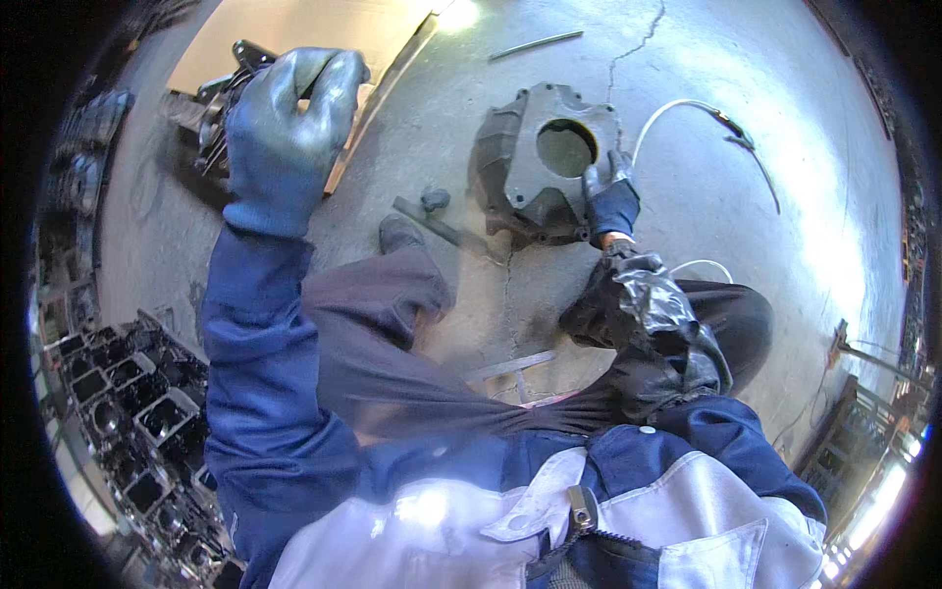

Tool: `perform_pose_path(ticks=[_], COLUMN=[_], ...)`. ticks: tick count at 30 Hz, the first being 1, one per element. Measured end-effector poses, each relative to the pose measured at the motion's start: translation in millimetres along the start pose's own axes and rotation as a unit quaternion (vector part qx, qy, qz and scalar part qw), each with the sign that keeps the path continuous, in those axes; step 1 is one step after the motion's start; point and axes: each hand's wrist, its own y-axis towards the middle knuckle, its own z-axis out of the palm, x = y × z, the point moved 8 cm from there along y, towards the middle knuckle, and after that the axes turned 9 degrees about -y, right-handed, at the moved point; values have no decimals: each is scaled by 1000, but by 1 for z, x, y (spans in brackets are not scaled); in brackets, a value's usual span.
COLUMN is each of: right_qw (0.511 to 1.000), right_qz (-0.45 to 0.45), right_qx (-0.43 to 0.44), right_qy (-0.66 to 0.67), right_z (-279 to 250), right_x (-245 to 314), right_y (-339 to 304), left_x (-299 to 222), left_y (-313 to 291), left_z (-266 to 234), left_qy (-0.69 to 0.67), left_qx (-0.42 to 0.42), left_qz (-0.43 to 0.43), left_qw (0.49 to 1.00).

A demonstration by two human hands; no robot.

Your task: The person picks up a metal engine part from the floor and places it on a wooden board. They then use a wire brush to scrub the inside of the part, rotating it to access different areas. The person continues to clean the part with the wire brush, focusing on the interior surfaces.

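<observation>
My left hand (294, 123), in a grey-blue coated glove, is raised at the upper left with its fingers curled closed. Whatever lies inside them is hidden. Right beside it is a dark ribbed metal part (212, 133), mostly covered by the hand; I cannot tell whether the two touch. On the concrete floor ahead lies a grey cast-metal bell housing (535, 182) with a large round hole in its flat face. My right hand (612, 196), gloved and with a black sleeve cover above the wrist, grips the housing's right edge.
Cardboard (294, 25) with a wooden edge lies at the upper left. A metal rod (536, 45) is on the floor beyond the housing. A pale hose (677, 104) with a nozzle curves at right. Black metal castings (147, 422) crowd the lower left.
</observation>
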Motion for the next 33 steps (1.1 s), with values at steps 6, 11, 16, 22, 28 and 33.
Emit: perform_pose_path(ticks=[6, 11, 16, 22, 28, 33], right_qw=[988, 999, 995, 967, 940, 907], right_qz=[74, -3, 72, -25, -44, 164], right_qx=[121, -11, 67, 227, 254, 366], right_qy=[53, 47, 29, -114, -225, -130], right_z=[18, -12, -38, -70, 56, 150], right_x=[-8, 19, 0, -58, -161, -224], right_y=[0, 22, 99, 228, 160, 100], left_x=[12, 34, 47, 34, 59, 68], left_y=[0, -4, -25, -28, -16, -20], left_z=[-6, 2, 16, 78, 232, 318], left_qy=[63, -3, 76, 96, 44, 41], left_qx=[-48, -31, 38, 36, 284, 327], left_qz=[-27, -75, 14, 176, 77, 34], left_qw=[996, 997, 996, 979, 955, 943])
